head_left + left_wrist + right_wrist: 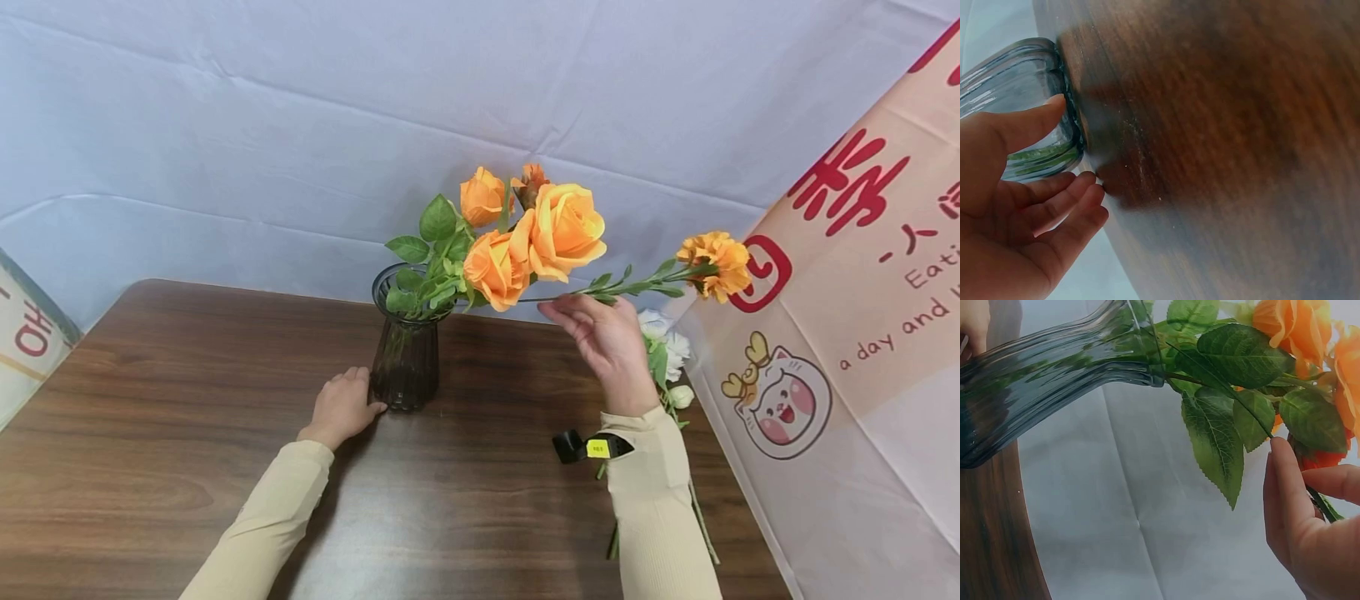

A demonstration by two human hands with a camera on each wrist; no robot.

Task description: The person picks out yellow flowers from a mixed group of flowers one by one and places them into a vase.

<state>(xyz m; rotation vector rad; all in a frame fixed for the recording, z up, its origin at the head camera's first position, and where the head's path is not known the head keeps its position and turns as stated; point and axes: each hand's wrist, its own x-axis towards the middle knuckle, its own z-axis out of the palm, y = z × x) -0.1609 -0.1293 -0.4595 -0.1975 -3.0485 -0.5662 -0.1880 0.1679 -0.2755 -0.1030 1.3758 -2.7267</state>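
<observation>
A dark, ribbed glass vase (405,367) stands upright on the table, holding orange roses (566,229) with green leaves. My left hand (343,408) holds the vase low at its base; in the left wrist view the thumb lies over the glass (1029,78) and the fingers curve beneath it. An orange ruffled flower like a carnation (716,265) leans far to the right, its thin stem (1250,419) pinched between thumb and fingers of my right hand (611,350). The stem's end reaches to the vase mouth among the leaves (1241,353).
White flowers (677,354) with green stems lie on the table's right side, partly behind my right forearm. A pale cloth wall (300,150) rises behind the brown wooden table (187,417). A printed banner (862,333) hangs at the right.
</observation>
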